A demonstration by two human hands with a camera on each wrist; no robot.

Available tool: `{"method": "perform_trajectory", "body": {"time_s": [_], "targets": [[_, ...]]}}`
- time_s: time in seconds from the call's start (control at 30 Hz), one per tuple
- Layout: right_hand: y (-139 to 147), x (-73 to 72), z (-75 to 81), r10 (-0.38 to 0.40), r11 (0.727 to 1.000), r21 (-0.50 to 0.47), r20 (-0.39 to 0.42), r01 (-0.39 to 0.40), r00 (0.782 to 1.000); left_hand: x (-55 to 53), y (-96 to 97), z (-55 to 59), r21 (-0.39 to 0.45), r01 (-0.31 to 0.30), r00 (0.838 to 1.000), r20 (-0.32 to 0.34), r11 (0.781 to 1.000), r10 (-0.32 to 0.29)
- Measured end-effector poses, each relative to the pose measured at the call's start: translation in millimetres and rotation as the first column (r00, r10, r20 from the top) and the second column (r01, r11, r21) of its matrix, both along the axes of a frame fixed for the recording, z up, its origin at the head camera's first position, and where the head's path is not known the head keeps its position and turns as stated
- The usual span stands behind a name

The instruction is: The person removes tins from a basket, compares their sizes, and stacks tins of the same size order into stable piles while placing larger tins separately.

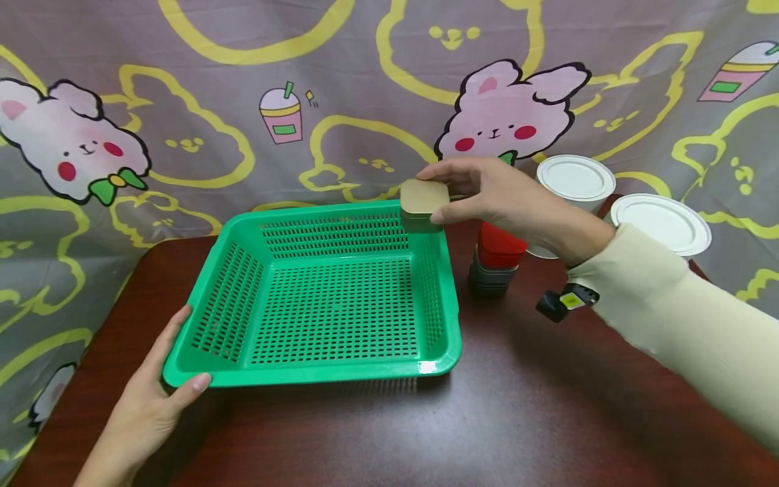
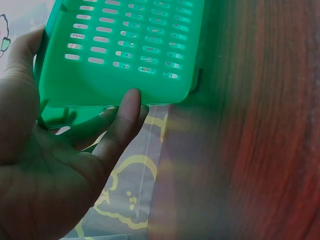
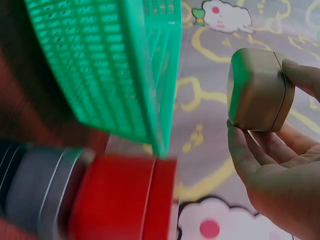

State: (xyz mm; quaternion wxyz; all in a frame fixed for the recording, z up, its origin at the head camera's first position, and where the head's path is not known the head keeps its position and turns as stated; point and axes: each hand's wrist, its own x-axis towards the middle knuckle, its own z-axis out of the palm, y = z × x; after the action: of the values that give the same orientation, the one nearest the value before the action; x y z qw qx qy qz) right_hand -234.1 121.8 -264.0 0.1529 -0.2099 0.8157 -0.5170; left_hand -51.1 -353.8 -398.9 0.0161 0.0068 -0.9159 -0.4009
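Observation:
A gold, rounded-square lidded tin (image 1: 425, 196) is pinched between the thumb and fingers of my right hand (image 1: 481, 196). The right hand holds it up over the far right corner of a green perforated plastic basket (image 1: 313, 373), and the seam of its lid shows in the right wrist view. My left hand (image 1: 143, 399) grips the basket's near left corner, its thumb at the front rim and its fingers along the left side. In the head view the basket's floor is bare. Right of the basket, a red tin (image 1: 502, 245) stands on a dark grey one (image 1: 491, 274).
Two white lidded tubs (image 1: 577, 177) stand at the back right, partly behind the right forearm. Everything rests on a dark reddish wooden table (image 1: 377, 433). A cartoon-printed curtain (image 1: 341, 81) hangs close behind the table's far edge.

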Motion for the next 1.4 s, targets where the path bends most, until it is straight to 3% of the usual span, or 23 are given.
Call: {"method": "perform_trajectory", "body": {"time_s": [0.33, 0.7, 1.4], "targets": [[44, 10.1, -3.8, -0.096, 0.991, 0.084, -0.062, 0.101, 0.993, -0.2, 0.1, 0.1, -0.010, 0.000, 1.000, -0.016, 1.000, 0.000], [83, 21.2, -16.6, -0.139, 0.984, 0.097, -0.095, 0.148, 0.986, -0.9, 1.7, 0.2, 0.005, -0.001, 1.000, 0.010, 1.000, 0.001], [96, 25.6, -26.9, -0.128, 0.989, 0.065, -0.064, 0.132, 0.990, -0.9, -1.9, 0.1, -0.017, -0.007, 0.999, 0.032, 1.000, 0.007]]}}
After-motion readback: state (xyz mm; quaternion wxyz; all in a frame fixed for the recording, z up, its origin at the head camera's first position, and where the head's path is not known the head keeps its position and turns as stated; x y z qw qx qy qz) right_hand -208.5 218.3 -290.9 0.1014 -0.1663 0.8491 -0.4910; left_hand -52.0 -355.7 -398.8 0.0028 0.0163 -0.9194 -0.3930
